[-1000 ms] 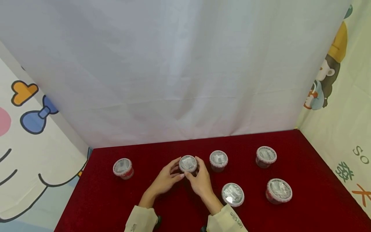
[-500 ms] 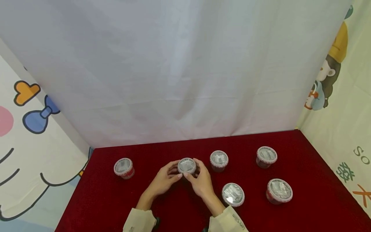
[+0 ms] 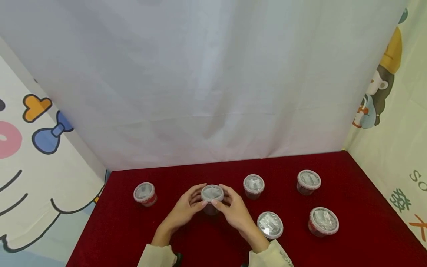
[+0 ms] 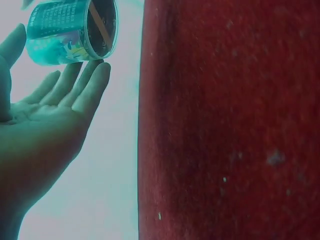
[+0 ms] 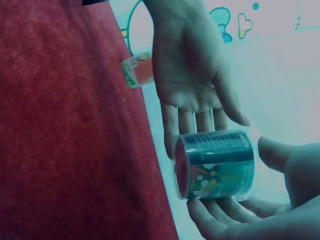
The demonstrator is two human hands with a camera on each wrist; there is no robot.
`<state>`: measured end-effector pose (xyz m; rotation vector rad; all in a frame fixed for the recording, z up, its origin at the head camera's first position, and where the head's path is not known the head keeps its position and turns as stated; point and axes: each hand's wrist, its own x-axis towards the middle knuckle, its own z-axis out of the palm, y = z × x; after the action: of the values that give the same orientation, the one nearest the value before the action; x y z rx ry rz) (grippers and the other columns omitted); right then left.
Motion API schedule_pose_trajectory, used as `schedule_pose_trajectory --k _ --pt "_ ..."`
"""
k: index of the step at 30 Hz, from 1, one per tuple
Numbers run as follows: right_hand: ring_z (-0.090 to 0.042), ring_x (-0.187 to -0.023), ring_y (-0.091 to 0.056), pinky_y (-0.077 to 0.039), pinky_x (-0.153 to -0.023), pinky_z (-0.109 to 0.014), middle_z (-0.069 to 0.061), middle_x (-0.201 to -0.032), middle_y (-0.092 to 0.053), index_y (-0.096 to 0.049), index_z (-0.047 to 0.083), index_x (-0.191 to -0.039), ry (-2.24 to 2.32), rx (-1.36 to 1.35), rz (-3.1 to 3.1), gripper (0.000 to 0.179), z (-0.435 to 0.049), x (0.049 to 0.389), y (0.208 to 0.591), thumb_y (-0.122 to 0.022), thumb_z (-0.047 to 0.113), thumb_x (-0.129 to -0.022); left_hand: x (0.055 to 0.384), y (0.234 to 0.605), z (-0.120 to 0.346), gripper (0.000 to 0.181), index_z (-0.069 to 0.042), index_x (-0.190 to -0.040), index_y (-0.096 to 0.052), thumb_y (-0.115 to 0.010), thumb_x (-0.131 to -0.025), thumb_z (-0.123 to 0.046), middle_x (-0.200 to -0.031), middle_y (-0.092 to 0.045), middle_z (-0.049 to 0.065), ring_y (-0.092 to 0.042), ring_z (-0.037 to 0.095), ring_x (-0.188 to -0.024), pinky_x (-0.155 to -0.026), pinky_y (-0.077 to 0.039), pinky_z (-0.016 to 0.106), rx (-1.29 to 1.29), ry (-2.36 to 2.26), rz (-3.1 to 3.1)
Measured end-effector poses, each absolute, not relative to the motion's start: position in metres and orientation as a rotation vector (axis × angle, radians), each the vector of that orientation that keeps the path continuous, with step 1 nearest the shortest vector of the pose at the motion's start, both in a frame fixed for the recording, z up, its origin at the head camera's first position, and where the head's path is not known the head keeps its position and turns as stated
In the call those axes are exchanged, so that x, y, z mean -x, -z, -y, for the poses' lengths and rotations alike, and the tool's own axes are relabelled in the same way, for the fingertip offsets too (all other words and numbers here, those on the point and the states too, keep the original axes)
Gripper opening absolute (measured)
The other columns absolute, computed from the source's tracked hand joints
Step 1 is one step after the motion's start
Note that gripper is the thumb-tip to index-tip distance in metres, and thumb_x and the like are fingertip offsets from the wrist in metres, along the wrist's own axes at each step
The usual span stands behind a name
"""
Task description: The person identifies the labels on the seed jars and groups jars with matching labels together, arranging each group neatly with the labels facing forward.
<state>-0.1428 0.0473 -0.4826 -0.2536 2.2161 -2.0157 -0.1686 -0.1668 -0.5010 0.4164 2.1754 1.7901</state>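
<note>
A small round lidded plastic tub [image 3: 212,192] is held up between my two hands in the middle of the head view. Its clear side carries a printed label, and its dark contents show through the bottom of the tub [image 4: 102,25] in the left wrist view. My left hand [image 3: 186,207] grips it from the left, thumb at the front of the lid rim and fingers round the side. From the right, my right hand [image 3: 233,211] holds it likewise. In the right wrist view both hands' fingers lie along opposite sides of the tub [image 5: 215,165], which is above the red cloth.
One similar tub [image 3: 145,194] stands on the red cloth [image 3: 113,237] at the left. To the right are several more: one nearby [image 3: 253,186], one at the back [image 3: 308,181], one in front [image 3: 323,221] and one beside my right forearm [image 3: 270,224]. A white curtain [image 3: 207,92] hangs behind.
Both hands have drawn the held tub slightly towards me and a little left, and more of its side shows below the lid. The other tubs stay in place; the head view has shifted slightly.
</note>
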Motion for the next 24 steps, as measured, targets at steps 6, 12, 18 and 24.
schedule_pose_trajectory --k 6,12,18,24 --pt "-0.046 -0.136 -0.055 -0.054 -0.105 -0.052 -0.028 -0.147 -0.057 -0.045 -0.005 -0.153 2.035 0.236 -2.176 0.058 -0.050 0.143 0.481 -0.069 0.013 -0.104 0.165 0.497 0.162 0.062 0.000 -0.160 -0.039 -0.066 -0.107 -0.016 -0.158 -0.048 0.025 -0.046 0.041 -0.147 -0.110 -0.050 0.034 -0.399 -1.854 -2.129" --pt "-0.046 -0.137 -0.054 -0.051 -0.107 -0.056 -0.028 -0.148 -0.057 -0.046 -0.004 -0.153 2.043 0.213 -2.178 0.056 -0.049 0.141 0.480 -0.068 0.017 -0.106 0.159 0.492 0.156 0.057 0.000 -0.154 -0.047 -0.070 -0.104 -0.014 -0.149 -0.057 0.024 -0.059 0.035 -0.134 -0.097 -0.054 0.025 -0.320 -1.916 -2.164" --pt "-0.046 -0.133 -0.057 -0.053 -0.103 -0.056 -0.028 -0.144 -0.060 -0.047 -0.005 -0.152 2.028 0.222 -2.195 0.054 -0.048 0.140 0.478 -0.067 0.017 -0.106 0.156 0.491 0.150 0.052 -0.001 -0.147 -0.053 -0.073 -0.101 -0.013 -0.139 -0.063 0.020 -0.065 0.026 -0.120 -0.091 -0.057 0.028 -0.232 -1.945 -2.179" --pt "-0.046 -0.134 -0.057 -0.051 -0.107 -0.059 -0.030 -0.147 -0.058 -0.046 -0.005 -0.153 2.004 0.251 -2.178 0.053 -0.052 0.142 0.476 -0.062 0.019 -0.109 0.154 0.488 0.152 0.050 -0.002 -0.149 -0.049 -0.067 -0.107 -0.021 -0.142 -0.061 0.019 -0.063 0.027 -0.122 -0.098 -0.058 0.040 -0.229 -1.894 -2.187"
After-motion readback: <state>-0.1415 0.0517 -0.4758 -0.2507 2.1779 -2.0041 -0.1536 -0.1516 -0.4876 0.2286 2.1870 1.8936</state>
